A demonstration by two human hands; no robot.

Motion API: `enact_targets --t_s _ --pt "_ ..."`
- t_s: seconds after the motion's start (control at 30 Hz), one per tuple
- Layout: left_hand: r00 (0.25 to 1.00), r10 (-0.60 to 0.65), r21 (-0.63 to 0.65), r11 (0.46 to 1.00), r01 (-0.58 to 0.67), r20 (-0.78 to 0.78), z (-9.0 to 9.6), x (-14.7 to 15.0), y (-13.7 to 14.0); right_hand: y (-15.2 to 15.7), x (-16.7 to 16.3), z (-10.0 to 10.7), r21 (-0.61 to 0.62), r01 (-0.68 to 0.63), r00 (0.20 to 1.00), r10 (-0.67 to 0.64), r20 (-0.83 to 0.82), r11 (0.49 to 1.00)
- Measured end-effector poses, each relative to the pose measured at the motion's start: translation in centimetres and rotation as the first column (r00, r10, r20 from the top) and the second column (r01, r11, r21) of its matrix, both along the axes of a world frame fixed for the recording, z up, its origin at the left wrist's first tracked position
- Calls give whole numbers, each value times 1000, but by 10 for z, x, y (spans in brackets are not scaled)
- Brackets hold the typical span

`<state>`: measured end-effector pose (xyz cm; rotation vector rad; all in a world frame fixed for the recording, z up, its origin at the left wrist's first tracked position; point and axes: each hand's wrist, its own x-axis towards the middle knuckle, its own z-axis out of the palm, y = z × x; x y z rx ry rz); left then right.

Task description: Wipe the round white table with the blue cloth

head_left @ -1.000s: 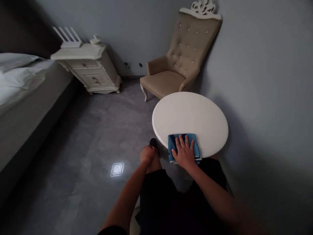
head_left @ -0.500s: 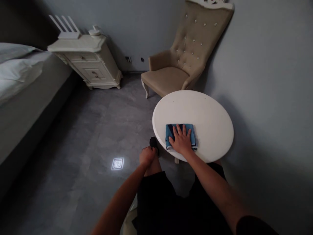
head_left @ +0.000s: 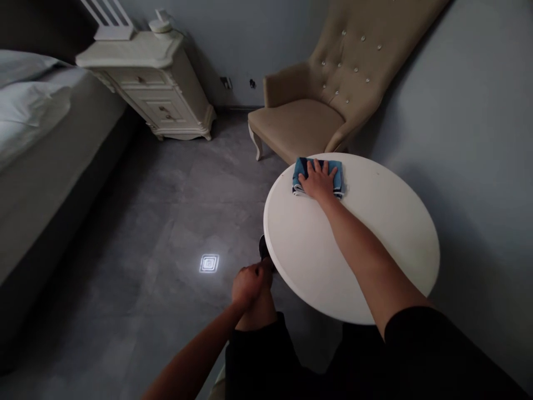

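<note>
My right hand (head_left: 318, 180) lies flat with its fingers spread on a folded cloth (head_left: 338, 171), blue with dark patches and white edges. The cloth rests near the far edge of a round white table (head_left: 316, 261), and my palm presses it against the top. Below and left of the table, my left hand (head_left: 249, 284) sits closed at my bent knee. No object shows in its curled fingers.
Behind the table stands a tan armchair (head_left: 295, 125) with shiny buttons. A cream nightstand (head_left: 162, 103) holds a white router (head_left: 114, 30) and a small white device (head_left: 160, 25). A bed (head_left: 54, 150) fills the left side; a grey wall (head_left: 483, 122) rises at right.
My right hand has slid the cloth away from me, from the table's near side to its far edge. My left hand stays at my knee. The view has tilted down and closer.
</note>
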<state>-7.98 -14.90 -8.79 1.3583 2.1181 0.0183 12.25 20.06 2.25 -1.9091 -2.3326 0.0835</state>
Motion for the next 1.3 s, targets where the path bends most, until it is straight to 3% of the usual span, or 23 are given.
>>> enact_targets --t_s 0.17,0.3,0.43,0.53,0.67,0.8,1.3 --pt "1000 17 -57 998 -17 5 0 -9 4 78 -9 1 24 -8 1000 8 0 1000" --pt "1000 19 -68 998 -18 4 -7 -17 4 125 -18 2 -39 17 999 -16 39 999" --pt "999 48 -49 998 -47 15 -15 -21 2 146 -24 1 -62 45 997 -41 58 997" --pt "999 39 -14 999 -38 30 -15 -21 1 136 -21 0 -4 7 999 -7 37 1000" --pt "998 31 19 999 -32 47 -9 -16 1 92 -16 0 44 -45 999 44 26 998" --pt "999 30 32 999 -31 9 -3 -11 -2 23 -14 -1 21 -65 996 63 67 998" --pt "998 14 123 992 -6 -63 0 9 -28 -311 19 -18 68 -149 988 147 37 986"
